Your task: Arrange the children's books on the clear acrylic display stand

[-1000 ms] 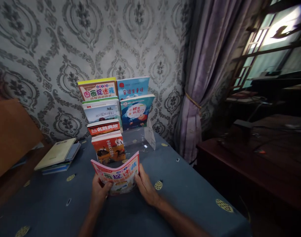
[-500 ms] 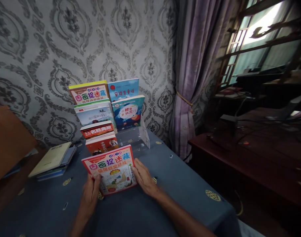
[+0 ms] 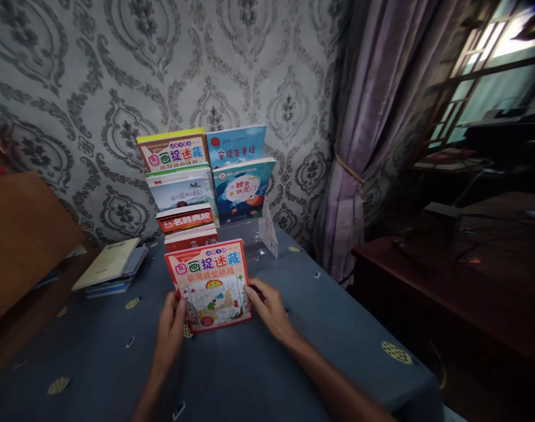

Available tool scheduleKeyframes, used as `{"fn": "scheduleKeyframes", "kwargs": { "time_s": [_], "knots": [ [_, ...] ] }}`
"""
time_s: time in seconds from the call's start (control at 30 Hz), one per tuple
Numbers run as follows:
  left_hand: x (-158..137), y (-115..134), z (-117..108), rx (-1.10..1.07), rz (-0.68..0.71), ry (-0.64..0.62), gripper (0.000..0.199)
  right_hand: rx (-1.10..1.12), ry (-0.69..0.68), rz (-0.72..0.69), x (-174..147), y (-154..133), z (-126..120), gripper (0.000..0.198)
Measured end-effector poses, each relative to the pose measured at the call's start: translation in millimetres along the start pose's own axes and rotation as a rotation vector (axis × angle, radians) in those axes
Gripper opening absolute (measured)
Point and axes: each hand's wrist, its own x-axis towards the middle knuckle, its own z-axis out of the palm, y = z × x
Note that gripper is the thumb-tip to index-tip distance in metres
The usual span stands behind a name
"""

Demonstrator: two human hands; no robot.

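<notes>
A red-edged picture book with colourful lettering is held between my two hands, its cover facing me. My left hand grips its left edge, thumb on the front. On the right edge, my right hand is closed with the thumb at the cover's side. Just behind stands a clear tiered book rack. Its left column holds several books, among them a red-banded book and a yellow-topped book. Two blue books, an upper one and a lower one, fill part of the right column.
A small stack of books lies on the left of the blue tablecloth. Beyond it is a brown cardboard box. Patterned wallpaper rises behind the rack. A purple curtain and a dark red desk are on the right.
The camera view has shifted, so the scene sits further right. The picture book is more upright and now covers more of the lowest red book in the rack. Both hands keep their grip.
</notes>
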Motion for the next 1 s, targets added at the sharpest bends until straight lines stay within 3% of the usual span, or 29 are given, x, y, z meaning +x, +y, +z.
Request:
{"fn": "scheduleKeyframes", "kwargs": {
  "time_s": [0.23,0.6,0.87,1.0],
  "knots": [
    [-11,-1,11,-0.041,0.070,0.084,0.042,-0.073,0.035,-0.069,2,-4,-5,0.025],
    [0,10,23,0.087,0.072,-0.004,0.046,-0.062,0.069,0.033,5,2,-15,0.034],
    [21,29,51,0.128,0.097,-0.115,0.042,0.049,0.124,0.132,23,14,-37,0.043],
    [35,49,66,0.126,0.151,-0.122,0.034,-0.001,0.177,0.070,45,9,-55,0.043]
  ]
}}
